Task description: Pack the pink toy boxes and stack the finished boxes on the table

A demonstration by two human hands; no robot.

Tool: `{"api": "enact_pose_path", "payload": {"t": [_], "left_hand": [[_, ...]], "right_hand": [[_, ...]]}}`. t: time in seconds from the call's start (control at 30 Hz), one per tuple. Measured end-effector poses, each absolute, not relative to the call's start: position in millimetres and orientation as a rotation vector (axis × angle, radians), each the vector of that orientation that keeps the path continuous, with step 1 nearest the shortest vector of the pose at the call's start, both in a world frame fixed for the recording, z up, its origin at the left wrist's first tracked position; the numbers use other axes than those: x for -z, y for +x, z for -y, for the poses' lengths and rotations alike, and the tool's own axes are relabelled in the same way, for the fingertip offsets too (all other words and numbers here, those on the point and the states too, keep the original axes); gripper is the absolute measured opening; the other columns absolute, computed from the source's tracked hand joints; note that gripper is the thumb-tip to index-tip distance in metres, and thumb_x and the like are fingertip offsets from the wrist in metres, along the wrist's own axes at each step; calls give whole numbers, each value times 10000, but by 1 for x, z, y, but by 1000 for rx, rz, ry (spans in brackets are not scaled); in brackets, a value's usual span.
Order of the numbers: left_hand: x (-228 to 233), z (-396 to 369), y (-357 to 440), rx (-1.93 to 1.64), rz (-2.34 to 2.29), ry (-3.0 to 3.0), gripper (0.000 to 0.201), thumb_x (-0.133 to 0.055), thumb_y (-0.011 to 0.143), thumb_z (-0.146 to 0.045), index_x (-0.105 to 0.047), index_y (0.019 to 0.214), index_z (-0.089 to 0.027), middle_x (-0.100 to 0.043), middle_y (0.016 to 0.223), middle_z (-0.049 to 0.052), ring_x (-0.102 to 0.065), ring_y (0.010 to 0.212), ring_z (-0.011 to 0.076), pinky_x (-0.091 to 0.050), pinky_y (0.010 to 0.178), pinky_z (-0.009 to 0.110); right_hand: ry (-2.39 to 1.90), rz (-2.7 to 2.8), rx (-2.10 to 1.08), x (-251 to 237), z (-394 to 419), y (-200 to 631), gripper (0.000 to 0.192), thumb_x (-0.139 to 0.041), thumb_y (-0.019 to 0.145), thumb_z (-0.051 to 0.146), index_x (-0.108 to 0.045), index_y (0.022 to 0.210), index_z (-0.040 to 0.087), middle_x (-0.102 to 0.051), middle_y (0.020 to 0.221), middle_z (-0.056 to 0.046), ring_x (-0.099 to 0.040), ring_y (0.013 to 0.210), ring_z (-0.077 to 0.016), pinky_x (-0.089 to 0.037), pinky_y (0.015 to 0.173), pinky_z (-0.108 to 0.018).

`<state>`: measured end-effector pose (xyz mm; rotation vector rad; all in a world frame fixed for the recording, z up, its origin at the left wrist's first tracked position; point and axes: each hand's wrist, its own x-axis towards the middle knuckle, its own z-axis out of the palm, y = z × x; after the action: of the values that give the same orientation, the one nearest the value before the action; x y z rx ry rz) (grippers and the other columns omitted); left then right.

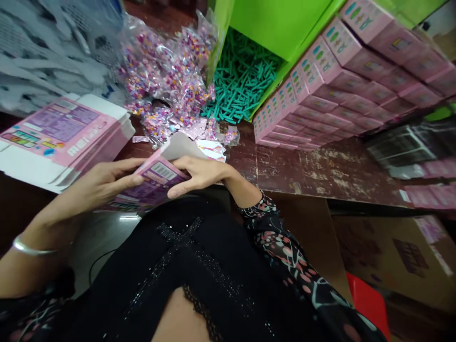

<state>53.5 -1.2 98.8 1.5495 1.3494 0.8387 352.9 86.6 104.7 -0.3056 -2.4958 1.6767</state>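
Between my two hands is a pink and purple cardboard box (pixel 156 178) with a barcode, tilted, its near end showing an open flap. My left hand (pixel 103 185) grips its left edge, thumb on the printed face. My right hand (pixel 199 175) holds the right side, thumb in front and fingers partly hidden at the opening. Left of it lies a stack of flattened printed cartons (pixel 60 135). Just beyond the box are small white printed cards (pixel 212 149) and clear bags of colourful beads (pixel 171 76).
A green bin (pixel 274 26) holds many teal sticks (pixel 242 78). Finished-looking pink boxes (pixel 320 90) stand stacked at right on the worn brown table (pixel 302 166). White plastic parts in bags (pixel 46 52) fill the far left. A brown carton (pixel 392 256) sits below the table.
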Motion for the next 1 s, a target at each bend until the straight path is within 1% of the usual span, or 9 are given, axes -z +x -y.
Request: {"api": "enact_pose_path", "payload": {"t": [0.17,0.27,0.37,0.43,0.53,0.7,0.77,0.87,1.0], "left_hand": [[-66,-11,62,-1151,-1289,1276,405,-1140,693,-517,-966,957,-264,-861,843,108,-799,695,276,-724,616,397],[-50,-15,64,-1131,-1189,1237,624,-1133,756,-764,-976,1066,-245,-894,900,142,-862,788,321,-767,687,434],[-42,-17,62,-880,-1062,1202,979,-860,808,-1142,-971,1090,-211,-895,921,199,-913,971,424,-805,807,545],[-41,-18,60,-795,-1034,1239,1004,-833,796,-1170,-969,1062,-211,-893,914,206,-917,1028,452,-808,845,571],[-42,-17,59,-851,-1052,1379,776,-1000,814,-982,-957,1026,-236,-910,962,180,-914,1000,404,-805,896,532],[-38,-13,68,-1279,-1241,1383,492,-1131,781,-595,-899,1018,-232,-901,965,106,-836,831,257,-752,786,364],[-31,-17,74,-1604,-1337,1266,467,-1146,758,-514,-843,967,-226,-871,915,70,-778,773,206,-701,733,310],[-17,-30,82,-2020,-1323,1096,504,-1159,772,-477,-768,953,-216,-841,947,49,-768,828,179,-689,810,293],[6,-51,93,-2171,-1163,1107,727,-1189,790,-513,-779,1317,-224,-851,1282,108,-811,977,204,-702,941,346]], "right_hand": [[-611,2315,-1398,-117,-79,355,632,-860,1111,759,-731,1375,200,-856,1406,-128,-809,1260,-260,-662,1117,-391],[-625,2441,-1268,-124,-82,361,594,-864,1114,745,-727,1373,229,-869,1342,-97,-813,1209,-265,-632,1076,-382],[-547,2591,-1208,-124,-91,365,571,-861,1101,764,-706,1166,218,-834,1124,-51,-733,1026,-232,-550,924,-344],[-496,2626,-1189,-121,-95,366,608,-846,1094,793,-651,1038,219,-775,1038,-32,-662,955,-204,-493,870,-332],[-450,2652,-1230,-120,-94,365,640,-849,1076,816,-632,1012,217,-759,1047,-37,-649,951,-196,-514,879,-340],[-624,2409,-1158,-116,-95,363,672,-829,1101,800,-689,1406,218,-820,1414,-124,-785,1309,-282,-704,1117,-451],[-749,2121,-943,-104,-107,360,735,-650,1184,841,-625,1610,243,-733,1643,-144,-685,1613,-312,-649,1332,-542],[-777,1779,-779,-77,-124,350,982,-426,1172,987,-466,1806,238,-595,1835,-163,-547,1777,-322,-477,1515,-607],[-722,1753,-1068,-42,-115,335,1146,-389,1090,1080,-403,1901,271,-445,2016,-161,-471,1863,-351,-432,1557,-564]]}}
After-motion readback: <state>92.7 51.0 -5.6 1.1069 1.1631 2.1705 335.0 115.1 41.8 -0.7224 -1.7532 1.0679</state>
